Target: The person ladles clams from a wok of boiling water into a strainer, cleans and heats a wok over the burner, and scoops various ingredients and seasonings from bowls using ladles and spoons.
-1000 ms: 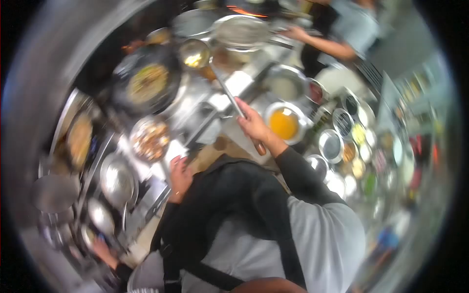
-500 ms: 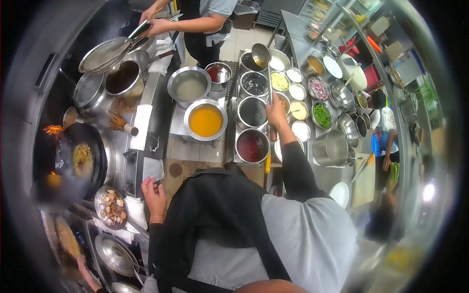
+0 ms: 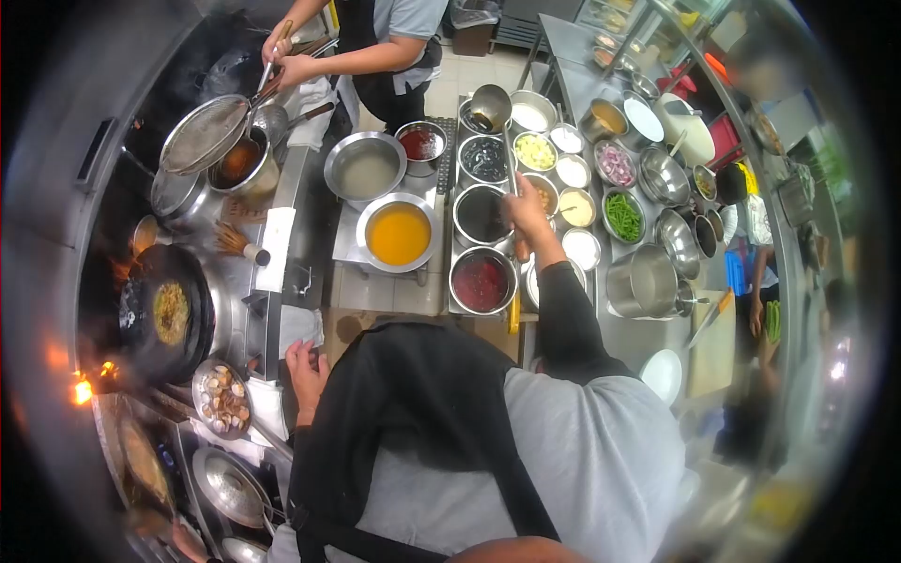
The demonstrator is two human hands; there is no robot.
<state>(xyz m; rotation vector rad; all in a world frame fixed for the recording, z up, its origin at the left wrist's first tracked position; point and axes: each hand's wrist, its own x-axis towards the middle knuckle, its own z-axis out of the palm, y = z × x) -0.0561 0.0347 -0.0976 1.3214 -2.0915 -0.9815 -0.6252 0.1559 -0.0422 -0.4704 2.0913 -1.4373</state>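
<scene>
My right hand (image 3: 528, 208) is closed around the long handle of a ladle (image 3: 492, 99). The ladle's bowl is over the farthest pot in the sauce row; whether it touches the contents I cannot tell. Beneath my wrist are a pot of black liquid (image 3: 481, 214) and a pot of red sauce (image 3: 483, 283). My left hand (image 3: 307, 375) holds nothing, its fingers loosely bent and apart, beside the stove edge. Nearest to it is a strainer ladle of clams (image 3: 222, 398). Farther left, a black wok (image 3: 194, 324) contains yellowish food.
Flames (image 3: 84, 387) flare near the wok. A bowl of orange liquid (image 3: 398, 233) and a bowl of cloudy liquid (image 3: 365, 167) stand ahead. A co-worker's hands (image 3: 293, 68) hold a mesh strainer (image 3: 204, 137) over a pot. Green beans (image 3: 622, 216) and onions (image 3: 615, 164) are at right.
The ladle's bowl has shifted slightly left and tilted over the far pot. My left hand has moved a little right. The flames show lower, and the co-worker's strainer has shifted.
</scene>
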